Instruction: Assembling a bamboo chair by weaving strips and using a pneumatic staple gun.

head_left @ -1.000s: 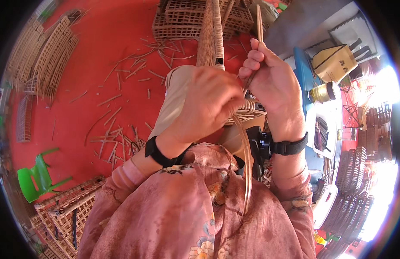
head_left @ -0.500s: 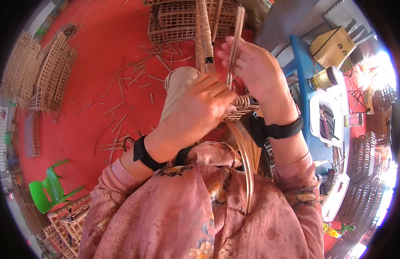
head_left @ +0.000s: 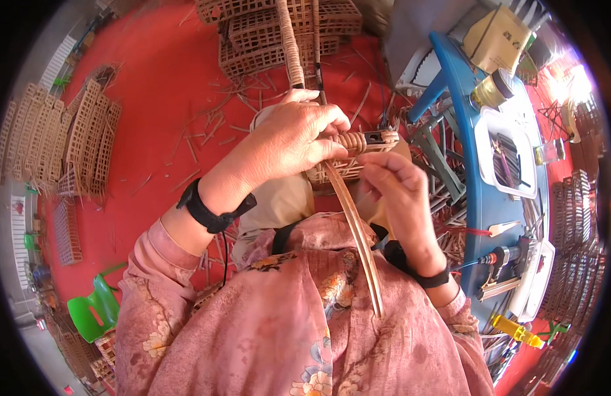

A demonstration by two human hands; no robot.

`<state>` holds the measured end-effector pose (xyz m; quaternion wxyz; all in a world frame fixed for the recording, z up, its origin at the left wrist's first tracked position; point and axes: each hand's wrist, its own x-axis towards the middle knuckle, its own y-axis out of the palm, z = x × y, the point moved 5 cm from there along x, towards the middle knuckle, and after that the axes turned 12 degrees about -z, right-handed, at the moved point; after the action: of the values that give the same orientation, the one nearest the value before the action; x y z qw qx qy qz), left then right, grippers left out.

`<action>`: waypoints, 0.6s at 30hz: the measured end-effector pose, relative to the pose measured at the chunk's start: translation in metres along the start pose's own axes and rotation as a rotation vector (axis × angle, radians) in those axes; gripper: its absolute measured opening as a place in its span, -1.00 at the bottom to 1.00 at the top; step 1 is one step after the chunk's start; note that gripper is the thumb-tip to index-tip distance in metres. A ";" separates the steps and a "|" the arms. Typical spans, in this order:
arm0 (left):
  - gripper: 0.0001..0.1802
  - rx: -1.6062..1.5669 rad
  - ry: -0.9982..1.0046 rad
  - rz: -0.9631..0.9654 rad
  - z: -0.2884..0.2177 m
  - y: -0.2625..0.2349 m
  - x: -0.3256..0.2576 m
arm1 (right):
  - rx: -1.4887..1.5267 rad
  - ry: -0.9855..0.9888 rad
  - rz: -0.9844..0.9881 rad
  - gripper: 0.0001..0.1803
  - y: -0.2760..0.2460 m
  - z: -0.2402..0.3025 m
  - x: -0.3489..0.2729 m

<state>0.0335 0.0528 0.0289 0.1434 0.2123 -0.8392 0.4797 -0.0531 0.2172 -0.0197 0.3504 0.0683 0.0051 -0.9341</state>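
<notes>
My left hand [head_left: 289, 135] is closed over the rim of a woven rattan basket [head_left: 336, 173] on my lap, its thumb pressed against the wound strips. A cane-wrapped pole [head_left: 289, 46] runs away from me, just beyond that hand. From below the left thumb a flat, pale rattan strip [head_left: 357, 231] hangs in a curve over my shirt. At the basket's right side, my right hand [head_left: 399, 195] has its fingers curled and drawn together, the tips by the coiled binding [head_left: 348, 141]. What those fingers hold, if anything, is hidden.
Stacked woven baskets stand ahead [head_left: 272, 49] and at the left [head_left: 88, 142]. A blue table [head_left: 474, 231] on the right bears a white tray [head_left: 485, 155], a jar [head_left: 491, 91] and tools. Cane scraps litter the red floor [head_left: 154, 105]. A green chair [head_left: 94, 310] is at lower left.
My right hand has come down from beside the raised strip to the basket's side, its fingers now curled. The strip's raised end no longer shows. My left hand has shifted slightly left.
</notes>
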 end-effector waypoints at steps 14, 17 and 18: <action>-0.66 -0.111 -0.041 0.192 0.004 0.011 0.020 | -0.197 -0.300 -0.337 -0.61 -0.035 -0.055 0.038; -0.68 -0.180 -0.095 0.209 0.002 0.018 0.030 | -0.264 -0.423 -0.363 -0.66 -0.042 -0.050 0.046; -0.68 -0.182 -0.093 0.211 0.001 0.022 0.036 | -0.274 -0.424 -0.385 -0.68 -0.047 -0.048 0.050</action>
<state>-0.0084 0.0537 0.0279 0.0718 0.1312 -0.9026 0.4036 -0.1156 0.2226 -0.0760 0.1665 -0.1780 0.0706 -0.9673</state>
